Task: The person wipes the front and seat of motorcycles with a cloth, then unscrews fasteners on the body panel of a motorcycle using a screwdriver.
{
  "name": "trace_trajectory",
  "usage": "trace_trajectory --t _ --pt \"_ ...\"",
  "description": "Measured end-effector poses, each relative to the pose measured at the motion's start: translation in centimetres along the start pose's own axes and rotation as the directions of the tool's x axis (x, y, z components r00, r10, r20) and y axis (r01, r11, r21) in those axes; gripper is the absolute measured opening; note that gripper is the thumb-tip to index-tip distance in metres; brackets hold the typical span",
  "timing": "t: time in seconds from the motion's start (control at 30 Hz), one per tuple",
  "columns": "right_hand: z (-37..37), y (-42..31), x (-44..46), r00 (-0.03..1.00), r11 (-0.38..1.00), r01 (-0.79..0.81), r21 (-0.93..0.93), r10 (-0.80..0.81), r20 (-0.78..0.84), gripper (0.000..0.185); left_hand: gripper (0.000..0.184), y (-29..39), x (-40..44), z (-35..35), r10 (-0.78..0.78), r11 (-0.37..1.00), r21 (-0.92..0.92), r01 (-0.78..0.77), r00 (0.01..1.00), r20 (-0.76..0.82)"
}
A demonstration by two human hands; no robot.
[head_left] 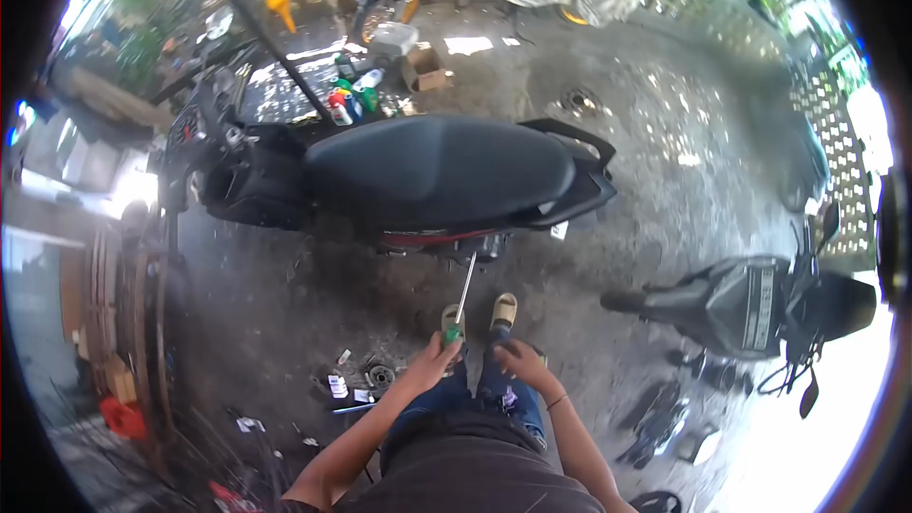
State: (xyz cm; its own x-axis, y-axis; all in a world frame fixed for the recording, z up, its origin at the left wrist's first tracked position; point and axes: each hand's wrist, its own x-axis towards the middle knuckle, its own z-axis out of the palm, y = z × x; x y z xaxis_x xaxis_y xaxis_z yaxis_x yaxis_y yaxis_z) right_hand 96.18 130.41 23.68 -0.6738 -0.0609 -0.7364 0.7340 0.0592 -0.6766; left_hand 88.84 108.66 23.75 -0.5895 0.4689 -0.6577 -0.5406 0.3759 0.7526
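Note:
My left hand [439, 357] is closed around the green handle of a screwdriver [466, 290]. The long metal shaft points away from me, its tip at the lower side of a motorcycle [437, 166] with a black seat. Whether the tip touches the motorcycle cannot be made out. Over my right thigh, my right hand [521, 363] hovers with loosely bent fingers, dark in shadow; I see nothing held in it.
Another motorcycle [750, 309] stands at right, with dark removed parts [660, 423] on the floor below it. Small boxes [338, 386] and a round metal part [380, 376] lie at my left. Bottles [353, 100] and a cardboard box [424, 68] sit beyond the seat. A wooden rack [142, 323] stands far left.

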Motion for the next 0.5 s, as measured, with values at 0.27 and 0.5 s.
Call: trace_trajectory --t 0.27,0.5 --pt "0.7 3.4 -0.8 0.985 0.863 0.139 0.486 -0.069 -0.158 0.038 0.056 2.5 2.6 7.7 0.028 0.619 0.746 -0.244 0.957 0.290" --pt "-2.8 10.0 -2.8 0.921 0.878 0.242 0.413 -0.074 -0.383 0.040 0.047 3.2 4.3 11.6 -0.087 0.689 0.665 -0.287 0.879 0.469"
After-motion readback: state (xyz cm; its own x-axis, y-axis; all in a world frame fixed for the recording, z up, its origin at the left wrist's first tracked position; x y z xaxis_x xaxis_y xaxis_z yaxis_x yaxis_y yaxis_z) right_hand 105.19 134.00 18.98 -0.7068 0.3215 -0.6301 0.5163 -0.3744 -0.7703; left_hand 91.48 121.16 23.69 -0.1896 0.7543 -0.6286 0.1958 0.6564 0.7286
